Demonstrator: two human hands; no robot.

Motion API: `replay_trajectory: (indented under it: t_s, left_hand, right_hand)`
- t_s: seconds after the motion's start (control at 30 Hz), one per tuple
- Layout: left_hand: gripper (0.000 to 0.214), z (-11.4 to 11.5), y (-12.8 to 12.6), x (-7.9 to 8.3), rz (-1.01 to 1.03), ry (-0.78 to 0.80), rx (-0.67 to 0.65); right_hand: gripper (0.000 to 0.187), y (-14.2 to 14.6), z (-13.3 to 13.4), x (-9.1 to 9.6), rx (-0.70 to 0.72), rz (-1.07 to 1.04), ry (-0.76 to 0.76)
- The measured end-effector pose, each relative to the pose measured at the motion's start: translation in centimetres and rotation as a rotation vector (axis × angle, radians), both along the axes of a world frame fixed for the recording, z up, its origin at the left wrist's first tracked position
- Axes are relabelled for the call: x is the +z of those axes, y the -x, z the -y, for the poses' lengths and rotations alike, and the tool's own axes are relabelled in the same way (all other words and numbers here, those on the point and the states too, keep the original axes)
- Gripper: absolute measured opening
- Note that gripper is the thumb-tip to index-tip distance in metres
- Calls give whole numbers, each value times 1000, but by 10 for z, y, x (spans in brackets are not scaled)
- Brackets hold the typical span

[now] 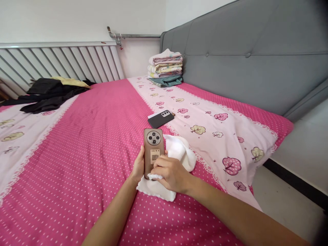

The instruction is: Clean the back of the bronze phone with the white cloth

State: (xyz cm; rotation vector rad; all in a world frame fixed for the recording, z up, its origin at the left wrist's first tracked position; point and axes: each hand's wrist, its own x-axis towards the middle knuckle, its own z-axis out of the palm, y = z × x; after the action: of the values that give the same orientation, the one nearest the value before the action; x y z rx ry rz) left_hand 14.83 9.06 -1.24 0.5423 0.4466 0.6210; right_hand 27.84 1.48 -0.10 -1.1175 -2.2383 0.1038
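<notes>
My left hand grips a bronze phone by its left edge, back side up, with the round camera cluster at the far end and a small label in the middle. My right hand is closed on a white cloth and presses a fold of it against the phone's near end. The rest of the cloth lies bunched on the bed under and to the right of the phone. A second, black phone lies flat on the bed a little beyond.
Everything lies on a bed with a pink dotted sheet and pale tree-print bands. Folded cloths are stacked at the far end by a grey padded headboard. Dark clothes lie at far left. The bed's edge drops to the floor at right.
</notes>
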Motion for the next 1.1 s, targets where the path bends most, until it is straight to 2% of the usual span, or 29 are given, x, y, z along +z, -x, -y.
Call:
replay_trajectory:
  t_s: [0.83, 1.1]
  left_hand:
    - [65, 0, 0, -1, 2, 25, -12]
    - [65, 2, -2, 4, -20, 17, 10]
  right_hand:
    - [8, 0, 0, 1, 4, 0, -4]
    - [8, 0, 0, 0, 5, -4, -10]
